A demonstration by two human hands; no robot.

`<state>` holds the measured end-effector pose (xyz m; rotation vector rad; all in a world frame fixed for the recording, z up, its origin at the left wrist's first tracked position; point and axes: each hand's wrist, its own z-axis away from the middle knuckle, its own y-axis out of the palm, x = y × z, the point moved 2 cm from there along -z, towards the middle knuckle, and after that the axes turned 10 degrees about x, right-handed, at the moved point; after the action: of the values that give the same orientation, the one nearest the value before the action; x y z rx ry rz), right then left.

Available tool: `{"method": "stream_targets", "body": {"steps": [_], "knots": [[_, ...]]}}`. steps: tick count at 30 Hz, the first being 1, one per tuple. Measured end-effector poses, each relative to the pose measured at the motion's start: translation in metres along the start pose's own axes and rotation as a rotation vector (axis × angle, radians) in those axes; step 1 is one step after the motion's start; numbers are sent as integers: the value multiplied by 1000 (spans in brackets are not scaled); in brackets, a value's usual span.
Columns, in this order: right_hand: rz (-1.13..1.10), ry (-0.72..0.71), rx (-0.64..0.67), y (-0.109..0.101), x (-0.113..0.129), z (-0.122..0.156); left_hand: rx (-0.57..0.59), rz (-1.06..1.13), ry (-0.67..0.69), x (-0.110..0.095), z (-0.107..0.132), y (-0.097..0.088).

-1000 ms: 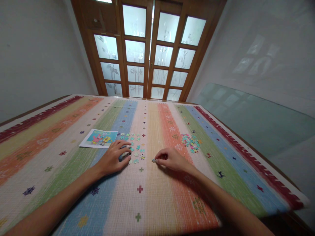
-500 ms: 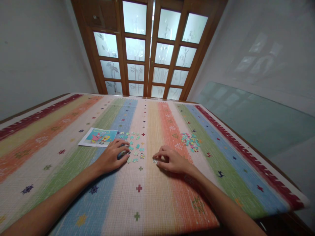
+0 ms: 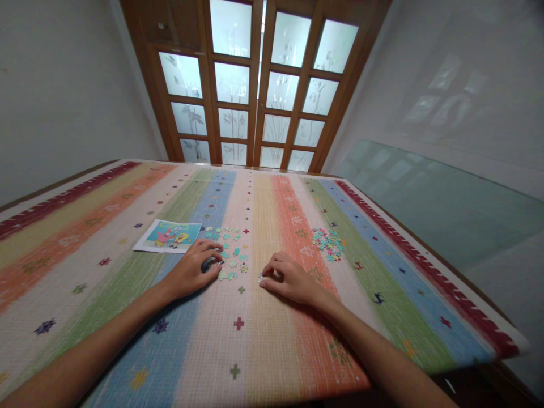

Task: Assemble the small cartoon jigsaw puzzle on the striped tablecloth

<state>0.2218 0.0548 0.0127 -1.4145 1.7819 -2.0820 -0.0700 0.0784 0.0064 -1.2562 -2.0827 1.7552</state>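
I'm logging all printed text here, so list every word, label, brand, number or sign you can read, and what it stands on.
No readable text anywhere.
Picture card: cartoon print, no legible words.
Puzzle pieces: too small to read any marking.
Tablecloth: plus-shaped crosses and other motifs, no legible lettering.
Door panes: plant drawings, no legible lettering.

No words, labels, brands or numbers can be read. The printed card [image 3: 168, 235] carries a cartoon picture, with any lettering on it too small to make out. The heaped puzzle pieces [image 3: 328, 242] show only patches of colour at this size. A pale spot [image 3: 160, 25] high on the door [image 3: 257, 136] is too small to tell.
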Motion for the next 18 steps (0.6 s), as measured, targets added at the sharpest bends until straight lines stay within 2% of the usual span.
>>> {"method": "stream_targets", "body": {"steps": [10, 18], "knots": [[20, -31, -15, 3, 2, -1, -20, 0, -38, 1, 1, 0], [24, -36, -34, 1, 5, -3, -68, 117, -2, -12, -1, -7]]}}
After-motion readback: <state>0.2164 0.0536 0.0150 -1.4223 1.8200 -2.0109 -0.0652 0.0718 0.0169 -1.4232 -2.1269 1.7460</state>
